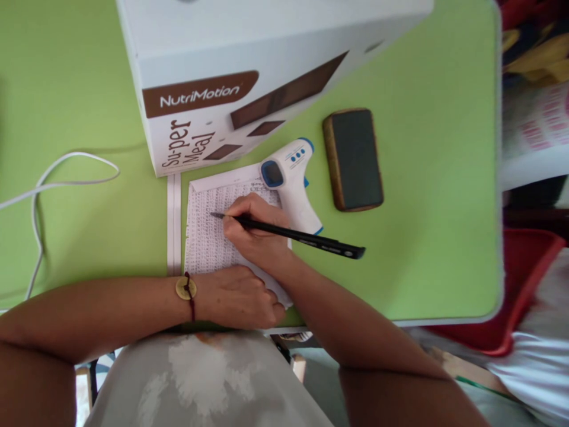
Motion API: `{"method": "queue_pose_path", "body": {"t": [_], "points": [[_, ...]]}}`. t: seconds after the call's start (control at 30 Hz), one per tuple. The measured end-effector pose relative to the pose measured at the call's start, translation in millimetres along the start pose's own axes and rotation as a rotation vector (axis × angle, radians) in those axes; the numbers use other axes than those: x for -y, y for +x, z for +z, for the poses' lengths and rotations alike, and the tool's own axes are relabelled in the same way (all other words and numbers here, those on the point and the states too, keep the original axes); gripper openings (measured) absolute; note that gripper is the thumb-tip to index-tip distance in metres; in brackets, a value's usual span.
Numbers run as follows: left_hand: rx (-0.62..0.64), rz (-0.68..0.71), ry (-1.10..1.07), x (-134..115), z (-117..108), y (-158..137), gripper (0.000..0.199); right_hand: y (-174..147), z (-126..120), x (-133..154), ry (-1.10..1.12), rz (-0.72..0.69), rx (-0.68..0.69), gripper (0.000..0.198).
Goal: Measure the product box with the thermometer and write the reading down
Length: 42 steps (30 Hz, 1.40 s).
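My right hand (256,228) is closed round a black pen (306,237), whose tip points left over a sheet of paper (208,237) covered in dense handwritten rows. I cannot tell whether the tip touches the paper. Across the sheet's lower edge lies my left hand (240,296), its fingers curled into a loose fist and a cord bracelet with a round disc on the wrist. A white and blue infrared thermometer (291,184) rests over the paper's upper right corner, just beyond my right hand.
A large white NutriMotion box (191,130) stands behind the paper. To the right lies a dark-screened phone (355,160) with a brown edge. A white cable (42,187) loops at left on the green table (427,225). Beyond the right edge sits a red tray (528,267).
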<state>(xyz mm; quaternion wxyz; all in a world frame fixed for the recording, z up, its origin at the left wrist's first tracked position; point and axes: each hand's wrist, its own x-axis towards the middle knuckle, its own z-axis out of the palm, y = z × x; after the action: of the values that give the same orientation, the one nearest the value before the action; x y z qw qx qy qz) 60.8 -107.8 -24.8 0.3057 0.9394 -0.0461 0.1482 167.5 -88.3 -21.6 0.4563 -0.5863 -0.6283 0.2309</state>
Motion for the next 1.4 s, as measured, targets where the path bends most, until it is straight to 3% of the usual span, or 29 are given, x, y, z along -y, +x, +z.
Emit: {"method": "queue_pose_path", "body": {"t": [0.3, 0.83, 1.4], "points": [[0.044, -0.019, 0.007, -1.8, -2.3, 0.9, 0.021, 1.3, -1.1, 1.1, 0.044, -0.046, -0.027, 0.011], [-0.068, 0.035, 0.018, 0.6, 4.3, -0.2, 0.025, 1.8, 1.3, 2.6, 0.016, -0.083, 0.039, 0.011], [-0.036, 0.018, 0.019, 0.5, 3.1, -1.2, 0.025, 1.2, 0.0, 4.3, 0.022, -0.033, 0.038, 0.01]]}}
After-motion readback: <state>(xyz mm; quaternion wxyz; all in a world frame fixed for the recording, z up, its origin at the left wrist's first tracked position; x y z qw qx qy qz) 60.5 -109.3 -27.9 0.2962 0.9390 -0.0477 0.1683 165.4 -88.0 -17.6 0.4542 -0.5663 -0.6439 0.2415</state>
